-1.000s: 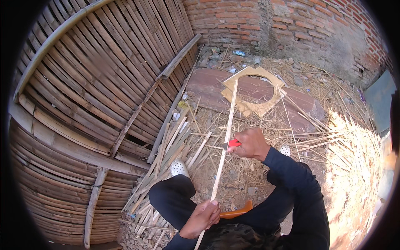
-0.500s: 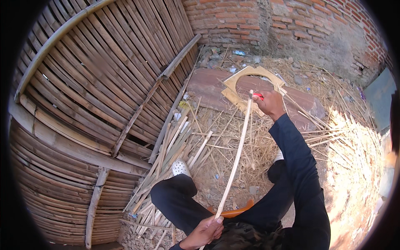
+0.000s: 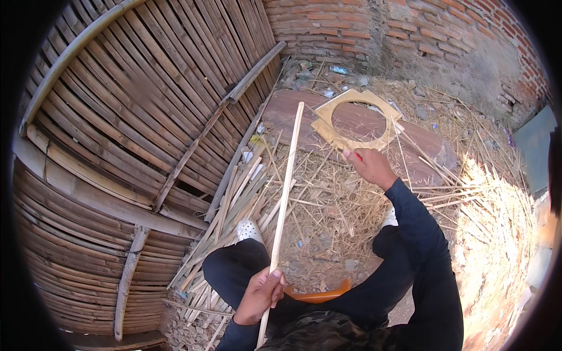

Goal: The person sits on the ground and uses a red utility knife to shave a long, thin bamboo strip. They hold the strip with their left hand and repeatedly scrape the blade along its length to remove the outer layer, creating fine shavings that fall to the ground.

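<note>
A long, pale bamboo strip stands slanted in front of me, its far end free in the air. My left hand is closed round its lower part, close to my lap. Farther off on the right, my right hand is closed on a small red-handled tool. Only a bit of red shows between the fingers, so its exact kind is unclear. The tool is apart from the strip. Just beyond the right hand lies a yellowish wooden board with a large round hole.
Split bamboo strips are heaped beside my left foot. Shavings cover the ground between my legs. A reddish-brown slab lies under the holed board. A bamboo slat wall rises at left, a brick wall behind. I sit by something orange.
The strip has swung left, and my left hand has moved left and up with it. My right hand has drawn slightly nearer, and its tool has come off the strip's far end.
</note>
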Action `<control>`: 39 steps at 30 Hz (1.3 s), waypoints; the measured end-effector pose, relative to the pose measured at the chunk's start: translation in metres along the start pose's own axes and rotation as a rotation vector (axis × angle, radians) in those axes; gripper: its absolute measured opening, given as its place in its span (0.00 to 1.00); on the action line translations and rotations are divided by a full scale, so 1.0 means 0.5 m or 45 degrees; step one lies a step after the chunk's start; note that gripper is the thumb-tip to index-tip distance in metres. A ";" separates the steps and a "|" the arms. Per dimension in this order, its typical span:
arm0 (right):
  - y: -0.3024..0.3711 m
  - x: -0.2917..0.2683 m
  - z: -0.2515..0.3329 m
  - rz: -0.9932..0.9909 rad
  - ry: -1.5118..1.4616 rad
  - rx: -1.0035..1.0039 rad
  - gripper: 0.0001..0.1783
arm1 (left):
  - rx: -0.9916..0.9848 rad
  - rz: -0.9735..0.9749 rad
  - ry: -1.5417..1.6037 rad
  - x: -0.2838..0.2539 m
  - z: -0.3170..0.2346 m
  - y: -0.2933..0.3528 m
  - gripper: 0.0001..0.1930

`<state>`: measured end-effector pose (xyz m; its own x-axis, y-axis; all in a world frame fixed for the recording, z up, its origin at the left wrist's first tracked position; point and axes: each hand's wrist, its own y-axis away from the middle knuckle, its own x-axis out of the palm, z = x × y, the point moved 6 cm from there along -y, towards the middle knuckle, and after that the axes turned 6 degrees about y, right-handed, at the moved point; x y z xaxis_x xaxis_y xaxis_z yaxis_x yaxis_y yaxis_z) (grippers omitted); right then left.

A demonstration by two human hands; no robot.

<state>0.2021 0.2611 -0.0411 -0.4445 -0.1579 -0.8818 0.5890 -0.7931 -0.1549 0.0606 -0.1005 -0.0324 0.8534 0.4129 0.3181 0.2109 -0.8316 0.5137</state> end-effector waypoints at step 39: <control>-0.059 -0.009 0.091 -0.410 0.146 -0.165 0.39 | -0.145 0.238 0.067 0.064 -0.012 -0.025 0.14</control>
<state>0.1559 0.2582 -0.0125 -0.5470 0.1603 -0.8216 0.5154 -0.7090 -0.4814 0.0827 -0.0748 -0.0238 0.8458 0.2767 0.4561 -0.0065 -0.8495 0.5275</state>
